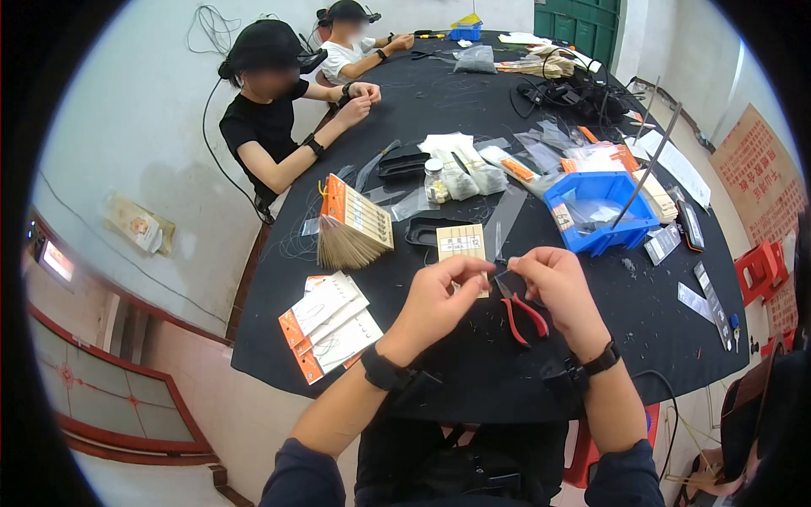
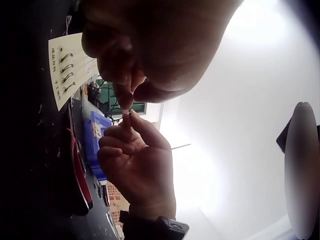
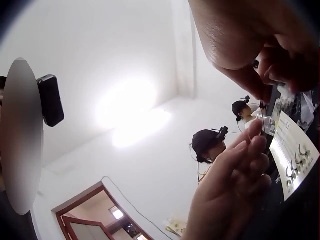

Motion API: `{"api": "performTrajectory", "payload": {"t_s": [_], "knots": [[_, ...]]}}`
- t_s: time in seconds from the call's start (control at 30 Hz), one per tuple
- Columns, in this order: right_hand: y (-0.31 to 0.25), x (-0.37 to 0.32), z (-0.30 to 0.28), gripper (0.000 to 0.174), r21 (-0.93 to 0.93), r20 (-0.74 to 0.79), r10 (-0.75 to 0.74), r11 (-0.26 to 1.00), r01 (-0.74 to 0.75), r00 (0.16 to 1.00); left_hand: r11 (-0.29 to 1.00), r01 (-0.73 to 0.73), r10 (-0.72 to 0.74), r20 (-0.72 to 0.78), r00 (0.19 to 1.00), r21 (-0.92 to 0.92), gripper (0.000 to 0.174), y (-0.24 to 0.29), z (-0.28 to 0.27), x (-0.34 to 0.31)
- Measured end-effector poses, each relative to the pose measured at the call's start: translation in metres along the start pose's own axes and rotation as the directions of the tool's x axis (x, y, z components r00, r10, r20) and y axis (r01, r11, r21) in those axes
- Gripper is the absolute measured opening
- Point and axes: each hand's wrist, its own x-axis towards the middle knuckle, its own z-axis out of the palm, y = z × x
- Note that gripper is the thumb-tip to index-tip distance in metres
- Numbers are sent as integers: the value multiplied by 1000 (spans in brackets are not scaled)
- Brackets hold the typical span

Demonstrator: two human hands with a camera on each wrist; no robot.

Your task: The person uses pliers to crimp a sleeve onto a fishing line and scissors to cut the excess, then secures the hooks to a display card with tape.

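Both hands meet above the near part of the table. The left hand (image 1: 448, 296) pinches with thumb and forefinger at something too fine to make out. Fingertip to fingertip with it, the right hand (image 1: 557, 287) pinches a tiny dark piece, also small in the left wrist view between the fingers of the right hand (image 2: 140, 155). Under the hands lie red-handled pliers (image 1: 528, 319) and a cream card (image 1: 460, 242); in the right wrist view the card (image 3: 292, 155) carries several small dark hooks.
A fanned card bundle (image 1: 359, 228) and orange-white packets (image 1: 329, 325) lie left. A blue bin (image 1: 600, 241) with a rod leaning in it stands right. Behind are a jar (image 1: 436, 182), plastic bags and black cables (image 1: 574, 97). Two people sit along the left side.
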Motion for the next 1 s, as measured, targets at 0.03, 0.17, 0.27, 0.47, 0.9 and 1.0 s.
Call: {"api": "performTrajectory", "payload": {"t_s": [0.03,0.17,0.27,0.47,0.9,1.0], "knots": [[1,2,-1,19,6,-38,-27,1000,27,999,994,-6,3,-25,1000,-109,27,-3,-1,1],[4,6,-4,19,53,-119,-129,989,136,984,967,-43,11,-126,992,-250,32,-4,-1,1],[5,12,-11,19,110,-197,-210,966,235,958,994,-23,15,-75,997,-105,32,-8,-7,1],[-6,10,-17,17,132,-255,-278,939,318,926,985,-175,168,277,946,3,31,12,-16,-4],[-2,1,0,20,105,-145,-174,976,190,974,744,-290,341,31,940,602,61,5,-15,-1],[3,2,2,18,202,-35,-32,979,38,999,961,-153,157,-2,988,-231,58,11,-8,-2]]}}
